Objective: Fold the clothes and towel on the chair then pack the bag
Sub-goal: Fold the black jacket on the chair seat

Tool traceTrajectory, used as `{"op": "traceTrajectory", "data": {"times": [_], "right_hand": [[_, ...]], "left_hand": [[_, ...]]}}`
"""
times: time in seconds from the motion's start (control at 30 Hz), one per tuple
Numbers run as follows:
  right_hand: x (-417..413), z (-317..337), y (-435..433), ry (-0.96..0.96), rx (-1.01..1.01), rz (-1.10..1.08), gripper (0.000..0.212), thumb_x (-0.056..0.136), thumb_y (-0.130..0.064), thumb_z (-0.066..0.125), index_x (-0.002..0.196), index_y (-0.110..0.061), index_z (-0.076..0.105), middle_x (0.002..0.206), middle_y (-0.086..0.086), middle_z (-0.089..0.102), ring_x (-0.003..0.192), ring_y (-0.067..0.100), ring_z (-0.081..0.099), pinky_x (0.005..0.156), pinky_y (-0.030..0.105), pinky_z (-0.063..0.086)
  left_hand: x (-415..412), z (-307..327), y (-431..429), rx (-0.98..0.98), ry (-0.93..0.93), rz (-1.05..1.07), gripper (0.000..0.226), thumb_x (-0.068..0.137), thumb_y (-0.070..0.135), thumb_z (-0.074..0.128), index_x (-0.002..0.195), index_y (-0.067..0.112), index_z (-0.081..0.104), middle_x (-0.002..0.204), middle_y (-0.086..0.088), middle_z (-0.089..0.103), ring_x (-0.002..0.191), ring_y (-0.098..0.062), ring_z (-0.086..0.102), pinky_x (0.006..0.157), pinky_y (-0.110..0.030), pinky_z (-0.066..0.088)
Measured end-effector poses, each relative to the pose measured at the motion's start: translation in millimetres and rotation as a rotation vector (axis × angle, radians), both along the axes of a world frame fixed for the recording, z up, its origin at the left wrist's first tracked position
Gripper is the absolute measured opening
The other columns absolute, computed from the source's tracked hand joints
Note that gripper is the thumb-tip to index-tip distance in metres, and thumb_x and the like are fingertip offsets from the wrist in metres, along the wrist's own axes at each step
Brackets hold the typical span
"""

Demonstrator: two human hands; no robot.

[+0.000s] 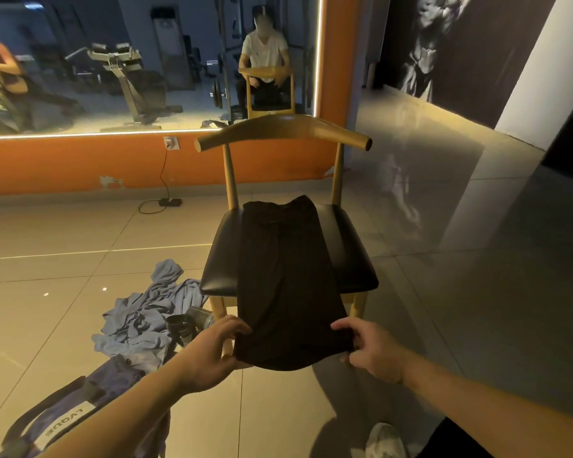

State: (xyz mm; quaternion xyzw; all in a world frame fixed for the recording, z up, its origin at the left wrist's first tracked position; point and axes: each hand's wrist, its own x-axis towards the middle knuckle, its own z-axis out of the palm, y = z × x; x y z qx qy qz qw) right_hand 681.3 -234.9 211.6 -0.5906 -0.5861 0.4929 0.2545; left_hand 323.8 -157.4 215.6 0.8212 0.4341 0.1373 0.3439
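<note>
A long black fabric garment [285, 276], already narrowed into a strip, lies lengthwise down the middle of the black padded seat of a wooden chair [348, 246]. Its far end reaches the seat's back edge by the two backrest posts, and its near end hangs past the front edge. The seat probably serves as a flat surface that keeps the strip straight for a fold towards the back edge.

The person's left hand [219, 350] pinches the near left corner of the garment, thumb on top and fingers curled beneath. The right hand [371, 355] grips the near right corner the same way. Both are closed on the cloth and hold the hem taut between them, clear of the seat. Holding both corners likely keeps the edge level when it is carried over.

On the floor to the left of the chair's front leg lies a crumpled pale blue cloth [146, 319], either clothing or the towel. Beside it is a dark-lidded metal bottle [182, 327], and nearer the person a navy fabric bag with a white label [80, 401]. None of these is folded or packed yet.
</note>
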Motion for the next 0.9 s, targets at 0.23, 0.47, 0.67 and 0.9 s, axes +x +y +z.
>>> {"op": "traceTrajectory", "data": {"times": [0.23, 0.47, 0.67, 0.9], "right_hand": [[-0.1, 28.8, 18.4, -0.199, 0.299, -0.099, 0.039, 0.094, -0.006, 0.066, 0.108, -0.042, 0.062, 0.113, -0.019, 0.061, 0.106, -0.004, 0.060, 0.082, 0.009, 0.051], [11.9, 45.9, 73.2, -0.252, 0.357, -0.105, 0.010, 0.094, -0.042, 0.066, 0.102, -0.048, 0.063, 0.123, -0.024, 0.047, 0.118, 0.002, 0.052, 0.106, 0.031, 0.047], [7.7, 73.9, 142.2, 0.044, 0.157, -0.174, 0.029, 0.103, -0.031, 0.053, 0.106, -0.011, 0.073, 0.104, 0.014, 0.072, 0.099, 0.025, 0.070, 0.097, 0.049, 0.051], [20.0, 55.3, 242.8, 0.347, -0.035, -0.363, 0.034, 0.100, -0.029, 0.054, 0.117, -0.004, 0.070, 0.124, 0.024, 0.064, 0.115, 0.035, 0.065, 0.112, 0.054, 0.041]], "left_hand": [[4.1, 10.6, 28.0, 0.328, 0.121, -0.071, 0.046, 0.095, 0.009, 0.068, 0.128, 0.039, 0.059, 0.136, 0.015, 0.049, 0.120, -0.008, 0.057, 0.101, -0.021, 0.052], [30.4, 44.6, 60.6, 0.331, 0.037, 0.091, 0.016, 0.097, 0.023, 0.068, 0.111, 0.020, 0.074, 0.106, 0.010, 0.057, 0.102, -0.011, 0.054, 0.090, -0.033, 0.053], [60.1, 67.7, 110.0, -0.224, -0.338, 0.299, 0.017, 0.104, 0.021, 0.054, 0.112, 0.011, 0.065, 0.103, -0.008, 0.069, 0.102, -0.025, 0.066, 0.091, -0.033, 0.053], [83.9, 51.8, 194.2, -0.585, -0.652, 0.463, 0.019, 0.106, 0.021, 0.046, 0.106, 0.009, 0.061, 0.077, 0.001, 0.070, 0.082, -0.019, 0.063, 0.099, -0.047, 0.041]]}}
